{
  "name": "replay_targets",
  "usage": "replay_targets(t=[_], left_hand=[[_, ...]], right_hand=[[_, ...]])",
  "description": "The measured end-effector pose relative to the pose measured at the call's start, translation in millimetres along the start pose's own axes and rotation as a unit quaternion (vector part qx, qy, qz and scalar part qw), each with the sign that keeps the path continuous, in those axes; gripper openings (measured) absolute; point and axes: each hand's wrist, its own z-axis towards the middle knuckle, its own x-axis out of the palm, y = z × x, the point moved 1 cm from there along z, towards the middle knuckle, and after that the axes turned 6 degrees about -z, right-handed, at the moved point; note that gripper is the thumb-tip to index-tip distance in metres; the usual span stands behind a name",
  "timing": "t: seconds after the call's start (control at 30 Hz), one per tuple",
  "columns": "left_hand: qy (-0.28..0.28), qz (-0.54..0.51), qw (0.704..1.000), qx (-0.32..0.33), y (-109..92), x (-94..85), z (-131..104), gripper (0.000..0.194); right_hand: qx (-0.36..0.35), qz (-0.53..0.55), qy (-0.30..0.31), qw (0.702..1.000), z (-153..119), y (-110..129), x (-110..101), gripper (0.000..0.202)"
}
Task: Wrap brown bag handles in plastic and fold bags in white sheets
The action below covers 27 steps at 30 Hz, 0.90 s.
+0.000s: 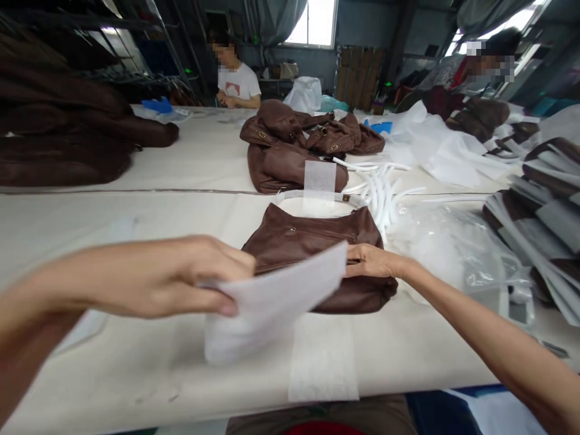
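Note:
A brown leather bag [312, 235] lies on the pale table, its wrapped handle [290, 196] curving away at the back. My left hand [194, 275], left of the bag, pinches a white sheet [272, 308], slightly blurred, that slants across the bag's front. At the sheet's upper right corner is my right hand [369, 261], over the bag's right part; its fingertips are partly hidden, and what they hold cannot be made out. One translucent strip [324, 362] lies at the table's front edge, another [319, 181] behind the bag.
More brown bags [290, 163] are heaped behind, with white tubes [380, 193] beside them. Clear plastic bags [453, 254] and stacked wrapped pieces [544, 223] lie right. Dark brown bags [67, 145] fill the far left. Two people [238, 81] are across the table.

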Motion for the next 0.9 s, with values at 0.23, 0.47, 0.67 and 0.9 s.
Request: replay_targets(t=[0.23, 0.47, 0.67, 0.9], left_hand=[[0.202, 0.102, 0.953, 0.203, -104.5, 101.3, 25.7, 0.013], [0.162, 0.199, 0.929, 0.266, -125.4, 136.0, 37.1, 0.017], [0.052, 0.213, 0.915, 0.339, -115.9, 147.0, 37.2, 0.014], [0.043, 0.178, 0.921, 0.344, -108.2, 142.1, 46.8, 0.010]], right_hand=[[-0.011, 0.034, 0.044, 0.998, 4.0, 0.2, -9.2, 0.037], [0.009, 0.032, 0.068, 0.997, 6.7, 1.3, -13.6, 0.033], [-0.008, 0.101, 0.067, 0.993, 6.0, -2.4, -15.1, 0.030], [0.006, 0.043, 0.116, 0.992, -3.3, 11.6, -17.3, 0.064]])
